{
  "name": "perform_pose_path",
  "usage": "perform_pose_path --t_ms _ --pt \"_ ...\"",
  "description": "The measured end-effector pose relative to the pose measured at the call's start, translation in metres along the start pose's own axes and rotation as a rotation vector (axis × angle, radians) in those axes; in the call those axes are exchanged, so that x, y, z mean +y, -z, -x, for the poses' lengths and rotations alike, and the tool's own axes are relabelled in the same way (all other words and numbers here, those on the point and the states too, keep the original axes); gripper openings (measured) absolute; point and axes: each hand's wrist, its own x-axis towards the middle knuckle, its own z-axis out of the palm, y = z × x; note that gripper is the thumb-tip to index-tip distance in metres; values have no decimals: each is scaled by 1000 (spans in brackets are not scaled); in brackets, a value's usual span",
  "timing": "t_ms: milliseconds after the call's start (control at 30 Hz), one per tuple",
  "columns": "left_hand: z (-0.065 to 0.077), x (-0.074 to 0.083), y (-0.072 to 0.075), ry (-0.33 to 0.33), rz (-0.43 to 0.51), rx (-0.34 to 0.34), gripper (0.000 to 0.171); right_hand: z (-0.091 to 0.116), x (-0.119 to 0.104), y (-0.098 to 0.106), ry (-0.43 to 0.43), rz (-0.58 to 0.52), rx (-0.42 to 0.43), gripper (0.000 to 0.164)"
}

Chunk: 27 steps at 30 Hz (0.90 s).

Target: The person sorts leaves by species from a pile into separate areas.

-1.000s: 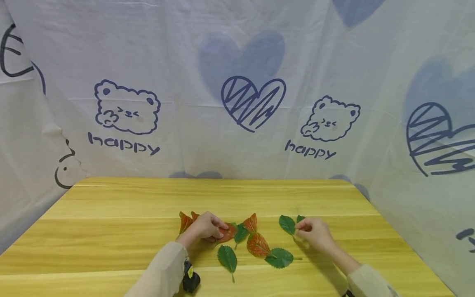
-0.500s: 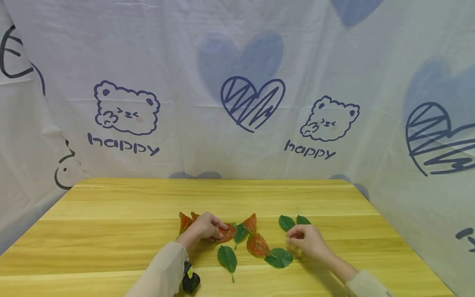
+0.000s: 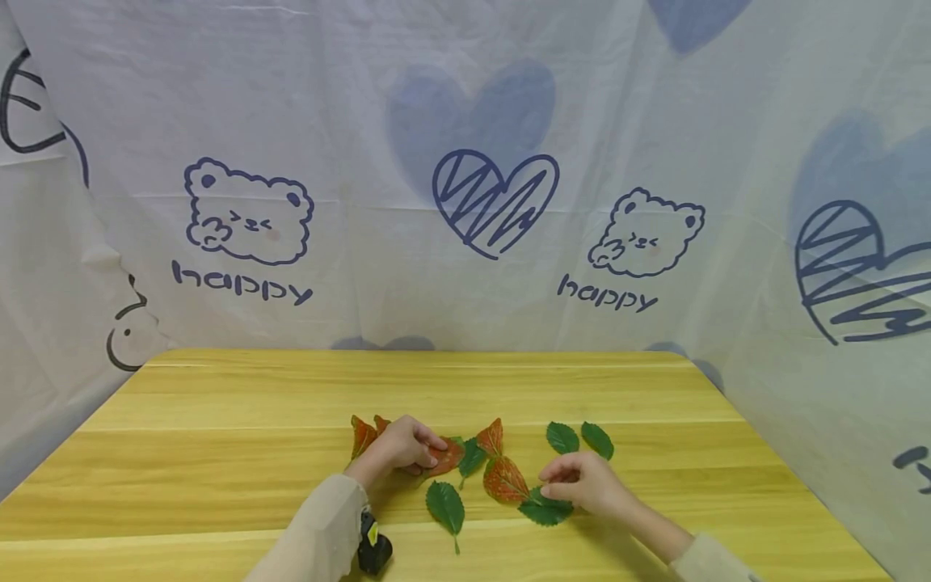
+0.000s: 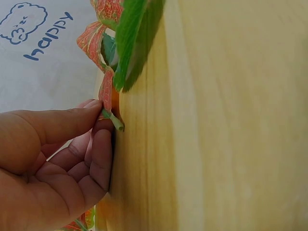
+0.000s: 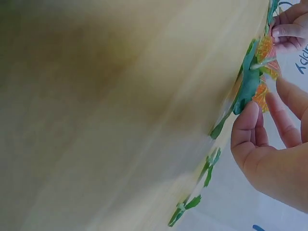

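Left of the central red leaf [image 3: 505,478] on the wooden surface [image 3: 218,485], the left hand [image 3: 400,446] pinches another red leaf [image 3: 449,458] between thumb and fingers. Right of the central red leaf, the right hand [image 3: 591,483] holds thumb and fingertips apart over a green leaf [image 3: 545,512]; whether it touches, I cannot tell.

Place: a small nook with soft walls; a home or a studio, I can't tell which.
Table [image 3: 240,388]: smooth yellow wood with stripes.
Cloth [image 3: 393,299]: pale and wrinkly, hanging behind the table and along both sides.
On the cloth: blue hearts [image 3: 473,113], fluffy bear faces [image 3: 250,212], "happy" words [image 3: 242,282].
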Motion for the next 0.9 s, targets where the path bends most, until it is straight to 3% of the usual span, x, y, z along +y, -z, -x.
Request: perform_pose_path --t_ms 567,900 --pt "1 1 1 0 6 -2 19 -5 1 -8 33 -7 -127 21" --pt "1 0 1 4 -1 -1 19 -6 1 -11 63 77 -150 18"
